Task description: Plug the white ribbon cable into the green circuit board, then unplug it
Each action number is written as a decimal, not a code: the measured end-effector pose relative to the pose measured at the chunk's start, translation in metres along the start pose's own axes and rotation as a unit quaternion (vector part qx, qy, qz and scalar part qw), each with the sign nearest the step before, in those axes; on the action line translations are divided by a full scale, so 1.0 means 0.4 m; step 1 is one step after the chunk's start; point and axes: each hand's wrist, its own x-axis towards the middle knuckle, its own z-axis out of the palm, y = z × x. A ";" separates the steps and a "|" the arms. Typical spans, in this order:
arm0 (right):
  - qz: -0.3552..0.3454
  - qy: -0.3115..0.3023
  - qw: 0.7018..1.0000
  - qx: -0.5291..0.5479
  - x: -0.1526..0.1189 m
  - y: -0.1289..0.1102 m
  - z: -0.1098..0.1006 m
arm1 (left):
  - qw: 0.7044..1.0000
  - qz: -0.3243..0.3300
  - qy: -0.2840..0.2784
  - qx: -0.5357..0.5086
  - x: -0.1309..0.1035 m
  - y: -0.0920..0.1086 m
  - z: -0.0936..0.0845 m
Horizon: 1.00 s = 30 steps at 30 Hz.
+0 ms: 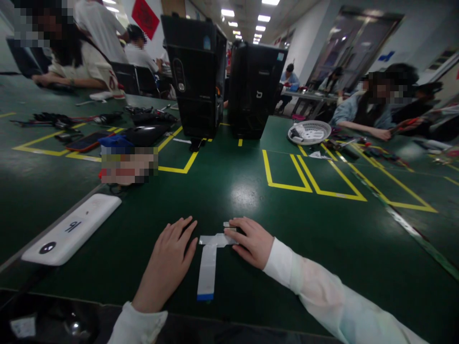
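Observation:
A white flat ribbon cable (208, 270) with a blue end strip lies on the green table in front of me, shaped like a T with its long leg toward me. To its left rests my left hand (172, 251), palm down and open, the thumb close to the cable's crosspiece without holding it. My right hand (253, 241) lies palm down over the crosspiece's right end, fingers apart and slightly bent. Its fingertips touch or cover that end, along with a small pale piece (226, 224) that is partly hidden under the fingers.
At the left lies a white elongated device (73, 229). Two black computer towers (195, 76) stand at the back. A white basket (310, 132) sits at the right back, near yellow tape outlines (290, 186). Tangled cables (71, 119) lie far left. Several people sit around.

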 end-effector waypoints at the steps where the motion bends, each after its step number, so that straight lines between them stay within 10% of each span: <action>1: 0.001 -0.002 1.000 0.006 0.000 -0.002 -0.005 | 1.000 0.000 -0.002 0.000 0.000 0.000 0.000; 19: -0.017 -0.015 0.999 0.040 -0.046 0.061 -0.038 | 1.000 -0.003 -0.007 0.002 0.001 -0.005 -0.001; 25: 0.057 0.051 0.997 -0.014 -0.117 0.224 -0.046 | 1.000 -0.004 -0.010 0.002 0.002 -0.002 -0.004; 30: 0.297 0.086 0.936 -0.169 -0.251 0.411 -0.105 | 1.000 -0.004 -0.006 0.000 0.003 -0.005 -0.003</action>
